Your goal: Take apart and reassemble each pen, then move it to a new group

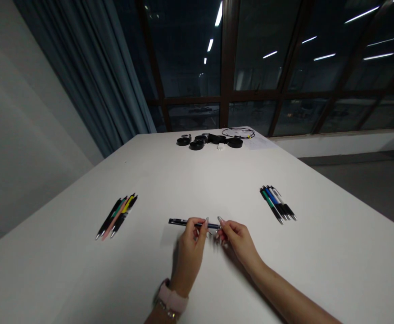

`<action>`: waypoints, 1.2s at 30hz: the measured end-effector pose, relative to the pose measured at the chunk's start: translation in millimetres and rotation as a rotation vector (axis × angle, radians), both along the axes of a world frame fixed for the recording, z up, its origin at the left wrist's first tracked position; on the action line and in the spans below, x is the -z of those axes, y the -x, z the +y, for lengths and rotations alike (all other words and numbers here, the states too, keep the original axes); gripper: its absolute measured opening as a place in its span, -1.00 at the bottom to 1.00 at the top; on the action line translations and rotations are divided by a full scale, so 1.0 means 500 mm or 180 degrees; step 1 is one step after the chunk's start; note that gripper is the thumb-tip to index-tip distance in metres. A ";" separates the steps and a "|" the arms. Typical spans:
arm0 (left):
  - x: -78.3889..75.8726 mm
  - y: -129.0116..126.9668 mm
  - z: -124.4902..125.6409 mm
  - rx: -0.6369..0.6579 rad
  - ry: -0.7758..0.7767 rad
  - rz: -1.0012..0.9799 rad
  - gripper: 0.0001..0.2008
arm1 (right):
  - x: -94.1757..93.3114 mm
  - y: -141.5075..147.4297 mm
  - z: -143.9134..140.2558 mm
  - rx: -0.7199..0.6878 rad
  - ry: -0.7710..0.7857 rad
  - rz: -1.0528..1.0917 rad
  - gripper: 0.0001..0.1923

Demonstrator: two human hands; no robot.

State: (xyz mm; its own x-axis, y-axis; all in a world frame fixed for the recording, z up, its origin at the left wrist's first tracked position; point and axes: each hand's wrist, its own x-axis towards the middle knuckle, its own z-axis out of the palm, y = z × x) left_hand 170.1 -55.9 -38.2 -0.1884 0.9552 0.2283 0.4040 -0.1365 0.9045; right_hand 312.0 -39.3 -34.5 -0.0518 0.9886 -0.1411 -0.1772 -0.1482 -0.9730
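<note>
A dark pen (179, 222) lies level between my two hands, just over the white table. My left hand (192, 245) is closed around its barrel, thumb and index finger pinching it. At the pen's right end, my right hand (239, 240) pinches the tip between thumb and fingers. The lower fingers of both hands are partly hidden. To the left is a group of pens (117, 216) in black, green, pink and yellow. On the right, another group of pens (278, 203) in green, blue, white and black lies side by side.
On the white table (197, 180), several black round objects (197, 145) stand at the far end. Beside them are a coiled black cable (239, 132) and a small white item (220, 146). A blue curtain (92, 67) and dark windows are behind the table.
</note>
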 end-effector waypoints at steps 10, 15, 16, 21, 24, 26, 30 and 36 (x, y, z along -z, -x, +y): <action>0.002 -0.005 -0.002 0.0171 0.0014 -0.0026 -0.75 | 0.002 -0.001 -0.004 -0.0203 -0.0146 -0.0161 -0.31; 0.000 -0.008 -0.003 0.0195 0.0076 -0.0055 -0.73 | -0.002 -0.003 -0.007 -0.0263 -0.0238 -0.0306 -0.28; 0.000 -0.009 -0.003 0.0200 0.0083 -0.0091 -0.73 | -0.001 -0.004 -0.007 -0.0281 -0.0276 -0.0331 -0.28; -0.001 -0.008 0.003 0.0131 0.0075 -0.0387 -0.70 | 0.002 -0.008 -0.009 -0.0485 -0.0455 -0.0420 -0.36; 0.000 -0.007 0.005 0.0118 0.0126 -0.0499 -0.65 | -0.001 -0.007 -0.013 -0.0584 -0.0492 -0.0511 -0.36; 0.000 -0.009 0.003 0.0117 0.0131 -0.0566 -0.60 | -0.002 -0.006 -0.015 -0.0576 -0.0478 -0.0550 -0.35; -0.003 -0.015 -0.002 0.0193 0.0087 -0.0820 -0.53 | 0.000 -0.008 -0.017 -0.0473 -0.0403 -0.0529 -0.39; -0.001 -0.014 0.000 0.0293 0.0072 -0.0803 -0.58 | 0.000 -0.011 -0.015 -0.0439 -0.0440 -0.0357 -0.45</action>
